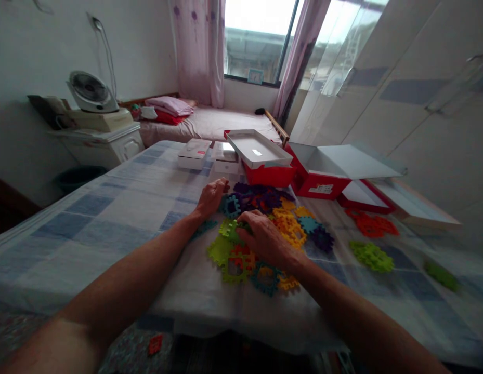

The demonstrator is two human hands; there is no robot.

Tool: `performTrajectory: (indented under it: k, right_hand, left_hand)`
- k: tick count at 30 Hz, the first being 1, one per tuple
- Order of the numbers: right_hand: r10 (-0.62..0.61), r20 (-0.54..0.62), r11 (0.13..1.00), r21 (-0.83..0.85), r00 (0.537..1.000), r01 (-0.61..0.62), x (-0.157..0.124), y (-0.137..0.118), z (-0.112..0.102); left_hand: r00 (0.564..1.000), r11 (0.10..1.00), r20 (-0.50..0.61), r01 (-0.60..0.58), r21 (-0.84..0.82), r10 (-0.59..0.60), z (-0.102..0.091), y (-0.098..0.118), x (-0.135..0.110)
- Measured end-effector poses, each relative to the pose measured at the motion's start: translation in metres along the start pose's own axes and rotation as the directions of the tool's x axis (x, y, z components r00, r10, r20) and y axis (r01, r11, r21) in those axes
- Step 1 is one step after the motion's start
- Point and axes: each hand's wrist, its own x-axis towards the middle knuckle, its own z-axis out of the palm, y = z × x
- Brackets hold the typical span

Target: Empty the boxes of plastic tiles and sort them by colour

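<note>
A heap of flat, toothed plastic pieces (282,218) in purple, orange, teal, yellow and green lies on a table with a blue-checked cloth (108,223). My left hand (212,196) rests curled on the heap's far left edge, touching a teal piece (230,205). My right hand (264,240) lies over the near part of the heap, fingers pinched on a light green piece (230,228). Under its wrist sit several joined pieces (241,262) in green, orange and teal.
Open red boxes with white lids (323,176) stand behind the heap, small white boxes (194,153) to their left. Separate orange (371,225) and green (371,255) clusters lie to the right. A bed, a fan on a cabinet and a window are behind. A red piece (155,344) lies on the floor.
</note>
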Motion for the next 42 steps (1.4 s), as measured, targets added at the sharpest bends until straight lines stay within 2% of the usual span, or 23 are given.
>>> performTrajectory:
  k: [2, 4, 6, 8, 11, 15, 18, 19, 21, 23, 24, 27, 28, 29, 30, 32, 34, 36, 39, 42]
  right_hand:
    - [-0.011, -0.057, 0.999, 0.051, 0.998, 0.014, -0.004, 0.0, -0.01]
    - [0.034, -0.129, 0.997, 0.077, 0.991, -0.024, -0.011, 0.003, -0.025]
    - [0.141, -0.202, 0.988, 0.094, 0.969, -0.125, -0.023, 0.014, -0.044]
    - [0.275, -0.269, 0.961, 0.116, 0.923, -0.252, -0.043, 0.031, -0.065]
    - [0.467, -0.368, 0.883, 0.149, 0.804, -0.445, -0.09, 0.069, -0.093]
    - [0.618, -0.506, 0.737, 0.109, 0.601, -0.667, -0.167, 0.127, -0.128]
    - [0.666, -0.618, 0.568, 0.057, 0.418, -0.821, -0.22, 0.164, -0.155]
    - [0.66, -0.652, 0.51, 0.025, 0.372, -0.86, -0.234, 0.174, -0.163]
    - [0.6, -0.73, 0.405, -0.078, 0.329, -0.911, -0.256, 0.19, -0.176]
    - [0.528, -0.776, 0.322, -0.195, 0.346, -0.927, -0.272, 0.202, -0.181]
    - [0.519, -0.764, 0.308, -0.253, 0.384, -0.917, -0.278, 0.206, -0.181]
    - [0.563, -0.625, 0.383, -0.381, 0.54, -0.841, -0.29, 0.212, -0.171]
    - [0.567, -0.595, 0.411, -0.394, 0.569, -0.822, -0.293, 0.212, -0.167]
    - [0.561, -0.594, 0.425, -0.391, 0.577, -0.816, -0.296, 0.212, -0.164]
    - [0.549, -0.621, 0.422, -0.371, 0.559, -0.827, -0.298, 0.209, -0.163]
    - [0.529, -0.698, 0.403, -0.294, 0.483, -0.867, -0.299, 0.201, -0.163]
    - [0.517, -0.744, 0.422, -0.209, 0.423, -0.882, -0.291, 0.187, -0.167]
    - [0.505, -0.754, 0.496, -0.146, 0.421, -0.856, -0.275, 0.169, -0.17]
    - [0.498, -0.693, 0.651, -0.097, 0.521, -0.753, -0.235, 0.139, -0.166]
    - [0.493, -0.544, 0.785, -0.057, 0.679, -0.617, -0.188, 0.111, -0.149]
  left_hand:
    - [0.999, 0.999, 0.045, 0.007, -0.046, -0.005, 0.003, 0.005, -0.004]
    - [0.995, 0.998, 0.095, 0.03, -0.049, -0.025, 0.004, 0.012, -0.008]
    - [0.99, 0.998, 0.127, 0.066, -0.009, -0.065, 0.002, 0.015, -0.01]
    - [0.989, 0.996, 0.117, 0.088, 0.002, -0.088, -0.001, 0.017, -0.008]
    - [0.987, 0.992, 0.103, 0.127, 0.009, -0.127, -0.006, 0.016, -0.005]
    - [0.993, 0.994, 0.058, 0.102, 0.047, -0.105, -0.013, 0.01, 0.001]
    - [0.995, 0.994, 0.035, 0.092, 0.064, -0.094, -0.02, 0.003, 0.005]
    - [0.994, 0.993, 0.041, 0.099, 0.07, -0.102, -0.022, 0.001, 0.006]
    - [0.991, 0.989, 0.055, 0.117, 0.087, -0.122, -0.024, 0.001, 0.006]
    - [0.988, 0.985, 0.058, 0.137, 0.105, -0.143, -0.024, 0.004, 0.004]
    - [0.986, 0.983, 0.056, 0.147, 0.111, -0.154, -0.024, 0.006, 0.002]
    - [0.982, 0.978, 0.05, 0.177, 0.111, -0.184, -0.023, 0.011, -0.001]
    - [0.981, 0.978, 0.053, 0.181, 0.103, -0.187, -0.023, 0.01, -0.001]
    - [0.981, 0.979, 0.062, 0.18, 0.092, -0.186, -0.023, 0.009, 0.0]
    - [0.981, 0.981, 0.069, 0.174, 0.083, -0.179, -0.024, 0.007, 0.001]
    - [0.984, 0.985, 0.07, 0.158, 0.072, -0.163, -0.024, 0.002, 0.003]
    - [0.987, 0.986, 0.052, 0.149, 0.073, -0.152, -0.021, 0.0, 0.003]
    - [0.989, 0.987, 0.035, 0.142, 0.072, -0.145, -0.016, 0.0, 0.0]
    - [0.991, 0.993, 0.065, 0.112, 0.027, -0.113, -0.007, 0.003, -0.004]
    - [0.996, 0.999, 0.076, 0.052, 0.012, -0.052, -0.001, 0.002, -0.002]
